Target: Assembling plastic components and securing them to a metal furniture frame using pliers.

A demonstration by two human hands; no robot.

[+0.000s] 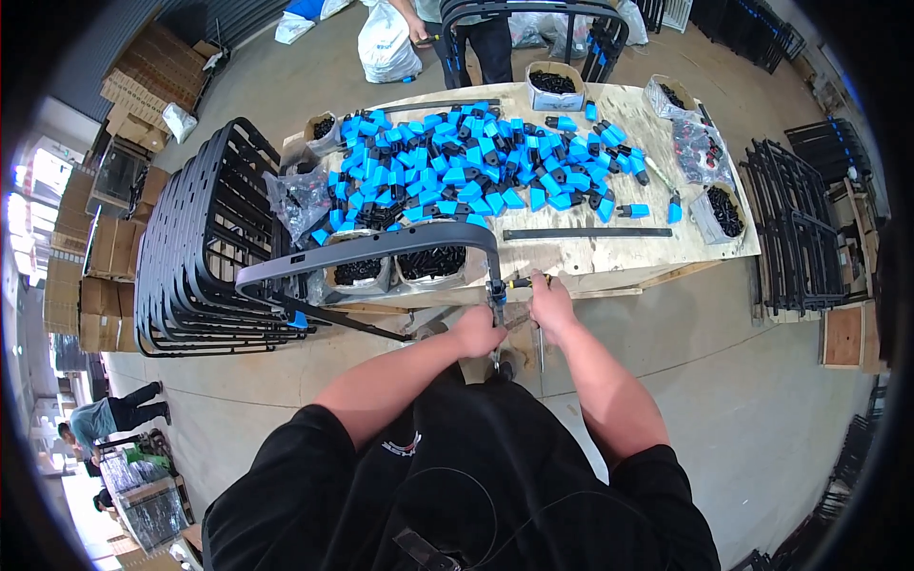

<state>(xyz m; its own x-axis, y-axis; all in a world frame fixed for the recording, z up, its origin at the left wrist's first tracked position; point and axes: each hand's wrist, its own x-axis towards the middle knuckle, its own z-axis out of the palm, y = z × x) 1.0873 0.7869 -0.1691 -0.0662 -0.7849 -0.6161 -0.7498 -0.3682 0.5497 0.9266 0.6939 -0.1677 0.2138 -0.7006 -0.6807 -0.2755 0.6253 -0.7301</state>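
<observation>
A curved black metal frame (pixel 371 249) stands in front of me, its bent corner by the near edge of the table. My left hand (pixel 476 331) is closed around the frame's near upright, below a small blue-and-black fitting (pixel 497 293). In my right hand (pixel 550 303) is a screwdriver (pixel 520 283) with a yellow-and-black handle, pointing left at that fitting. Its tip is too small to make out. A thin, shiny rod-like thing (pixel 542 350) hangs below my right hand; whether I hold it, I cannot tell.
Many blue-and-black plastic parts (pixel 466 162) are heaped on the wooden table (pixel 590 255). Boxes of small black pieces (pixel 555 78) stand around its edges. A black bar (pixel 586 233) lies near the front. Stacked frames (pixel 205 238) stand left; a person (pixel 481 48) works opposite.
</observation>
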